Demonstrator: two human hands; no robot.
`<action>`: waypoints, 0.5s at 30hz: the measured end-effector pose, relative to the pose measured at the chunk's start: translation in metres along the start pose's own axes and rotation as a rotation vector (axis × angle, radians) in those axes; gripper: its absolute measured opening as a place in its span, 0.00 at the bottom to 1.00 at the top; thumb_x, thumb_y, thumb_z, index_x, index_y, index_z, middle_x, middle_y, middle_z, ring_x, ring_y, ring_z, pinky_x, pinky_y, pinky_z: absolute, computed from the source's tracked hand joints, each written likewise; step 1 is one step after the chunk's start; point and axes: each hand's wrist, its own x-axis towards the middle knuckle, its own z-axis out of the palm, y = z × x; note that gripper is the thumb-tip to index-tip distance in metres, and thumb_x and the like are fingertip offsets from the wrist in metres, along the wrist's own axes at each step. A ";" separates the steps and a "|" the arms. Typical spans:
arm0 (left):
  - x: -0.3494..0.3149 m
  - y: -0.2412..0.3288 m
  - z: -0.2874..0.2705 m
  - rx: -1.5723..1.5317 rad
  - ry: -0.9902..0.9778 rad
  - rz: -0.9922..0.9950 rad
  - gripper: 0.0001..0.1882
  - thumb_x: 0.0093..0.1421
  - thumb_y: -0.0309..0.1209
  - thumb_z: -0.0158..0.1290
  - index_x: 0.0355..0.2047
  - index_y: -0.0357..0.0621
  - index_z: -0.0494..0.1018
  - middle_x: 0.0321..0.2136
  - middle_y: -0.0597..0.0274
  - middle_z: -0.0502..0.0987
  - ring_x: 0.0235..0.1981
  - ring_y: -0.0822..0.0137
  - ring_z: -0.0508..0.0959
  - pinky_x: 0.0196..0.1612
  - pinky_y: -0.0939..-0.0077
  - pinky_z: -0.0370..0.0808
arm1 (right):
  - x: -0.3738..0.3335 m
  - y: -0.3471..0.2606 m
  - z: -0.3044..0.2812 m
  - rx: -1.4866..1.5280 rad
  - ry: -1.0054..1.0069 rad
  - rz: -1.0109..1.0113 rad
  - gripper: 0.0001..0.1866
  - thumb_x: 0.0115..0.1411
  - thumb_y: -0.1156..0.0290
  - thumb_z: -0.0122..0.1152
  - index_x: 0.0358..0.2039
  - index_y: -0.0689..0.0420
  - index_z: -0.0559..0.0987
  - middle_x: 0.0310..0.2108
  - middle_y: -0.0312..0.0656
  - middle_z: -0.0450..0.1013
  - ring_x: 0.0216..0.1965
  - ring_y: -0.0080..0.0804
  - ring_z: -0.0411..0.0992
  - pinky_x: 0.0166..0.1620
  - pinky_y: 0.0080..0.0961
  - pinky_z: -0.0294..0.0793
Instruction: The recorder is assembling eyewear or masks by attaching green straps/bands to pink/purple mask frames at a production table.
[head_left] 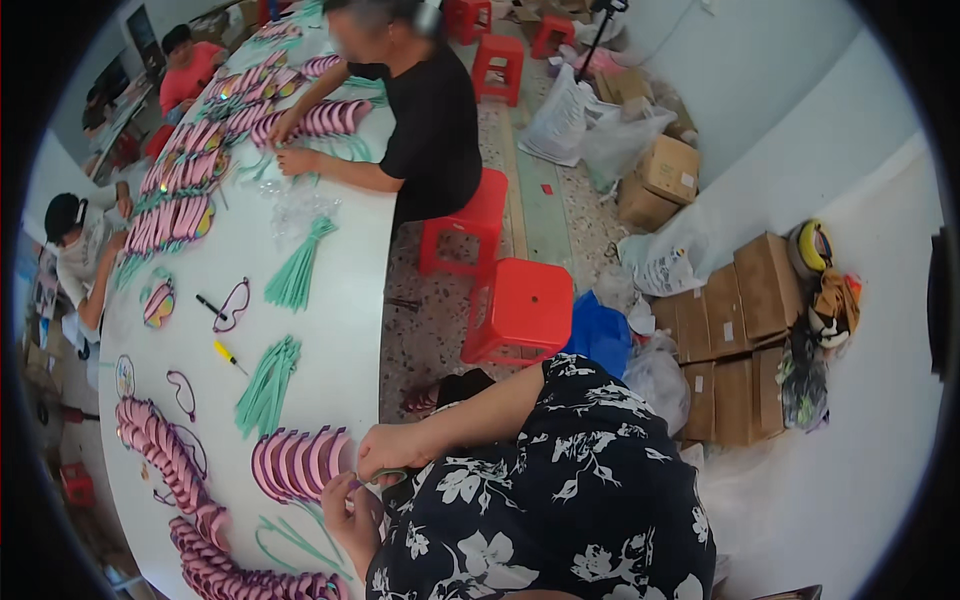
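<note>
My right hand (388, 449) is closed, with a green strap (393, 476) curving out beneath its fingers. Just below it, my left hand (352, 507) pinches a purple-edged piece that looks like part of a goggle frame; most of it is hidden by the fingers. The two hands are close together at the table's edge, in front of my floral shirt. Touching or nearly touching them is a row of pink goggle frames (298, 464) with purple rims, standing nested on the white table (335, 390). Loose green straps (300, 540) lie beside my left hand.
Bundles of green straps (268, 385), a yellow-handled screwdriver (226, 352), a marker (210, 307) and loose goggles (233, 305) lie farther up the table. Long rows of pink frames (165, 455) line the left. A co-worker in black (432, 125) sits beyond red stools (520, 305).
</note>
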 end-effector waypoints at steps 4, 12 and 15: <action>0.018 0.007 0.007 0.034 -0.137 0.085 0.11 0.54 0.18 0.54 0.39 0.37 0.76 0.41 0.52 0.76 0.42 0.60 0.76 0.45 0.71 0.71 | -0.001 0.009 -0.018 0.046 0.010 -0.015 0.05 0.50 0.74 0.62 0.23 0.61 0.76 0.18 0.36 0.68 0.19 0.22 0.65 0.22 0.19 0.63; 0.014 -0.020 0.006 0.044 -0.160 0.094 0.11 0.55 0.18 0.53 0.40 0.36 0.75 0.40 0.52 0.76 0.41 0.60 0.76 0.45 0.71 0.71 | 0.019 0.035 -0.036 0.459 -0.311 0.121 0.05 0.55 0.76 0.61 0.24 0.60 0.75 0.19 0.33 0.69 0.20 0.18 0.65 0.25 0.15 0.65; 0.005 -0.022 0.007 -0.012 -0.092 0.066 0.11 0.57 0.18 0.52 0.42 0.36 0.74 0.41 0.54 0.75 0.33 0.66 0.76 0.37 0.76 0.72 | 0.017 0.031 -0.030 0.343 -0.272 0.086 0.05 0.56 0.75 0.61 0.25 0.61 0.75 0.21 0.34 0.70 0.21 0.19 0.67 0.26 0.16 0.68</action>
